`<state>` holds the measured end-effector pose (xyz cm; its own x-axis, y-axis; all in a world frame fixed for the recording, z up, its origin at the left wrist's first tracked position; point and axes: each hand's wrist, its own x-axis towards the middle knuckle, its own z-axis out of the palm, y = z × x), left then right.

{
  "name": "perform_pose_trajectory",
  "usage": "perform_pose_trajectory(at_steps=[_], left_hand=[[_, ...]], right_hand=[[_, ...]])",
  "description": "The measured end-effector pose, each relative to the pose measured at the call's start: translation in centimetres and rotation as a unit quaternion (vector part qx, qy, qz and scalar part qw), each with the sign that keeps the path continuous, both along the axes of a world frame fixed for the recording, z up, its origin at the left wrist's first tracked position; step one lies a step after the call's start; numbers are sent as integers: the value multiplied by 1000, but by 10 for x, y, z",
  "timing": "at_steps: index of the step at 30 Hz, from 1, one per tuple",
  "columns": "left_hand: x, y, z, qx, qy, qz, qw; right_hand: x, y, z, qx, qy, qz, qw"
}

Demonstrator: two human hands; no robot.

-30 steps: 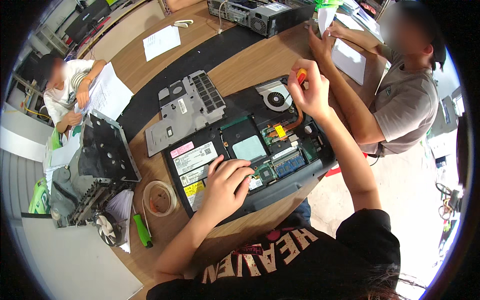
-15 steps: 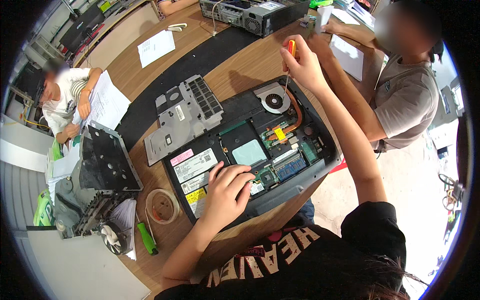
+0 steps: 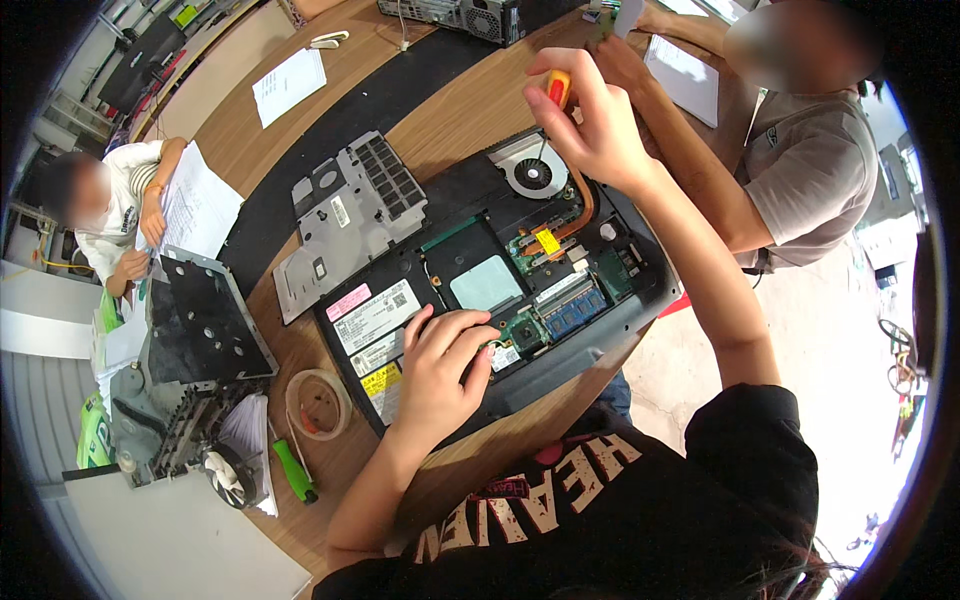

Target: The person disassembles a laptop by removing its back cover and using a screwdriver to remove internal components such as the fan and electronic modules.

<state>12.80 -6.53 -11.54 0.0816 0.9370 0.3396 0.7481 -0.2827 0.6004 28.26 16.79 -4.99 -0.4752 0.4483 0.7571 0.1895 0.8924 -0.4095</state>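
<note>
Screwdriver (image 3: 556, 92) still clamped in your right hand (image 3: 592, 122), tip now nearer the fan (image 3: 533, 174), left hand (image 3: 440, 365) stays spread flat on the opened laptop (image 3: 450, 215).

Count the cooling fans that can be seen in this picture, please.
2: one round fan in the opened laptop, under the screwdriver; one white fan at the left table edge. Others may be hidden.
</note>
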Motion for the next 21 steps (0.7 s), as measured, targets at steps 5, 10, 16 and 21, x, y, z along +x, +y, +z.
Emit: perform_pose_trajectory(at_steps=[5, 10, 16, 21], left_hand=[[0, 2, 0, 5, 4, -3, 1000], [-1, 1, -1, 8, 7, -5, 1000], [1, 1, 1, -4, 3, -1, 1000], [0, 1, 0, -2, 3, -2, 1000]], right_hand=[[-1, 6, -1, 58, 35, -12, 998], [10, 12, -18, -48, -11, -43, 998], [17, 5, -27, -90, 35, -90, 991], [8, -6, -26, 27, 29, -44, 998]])
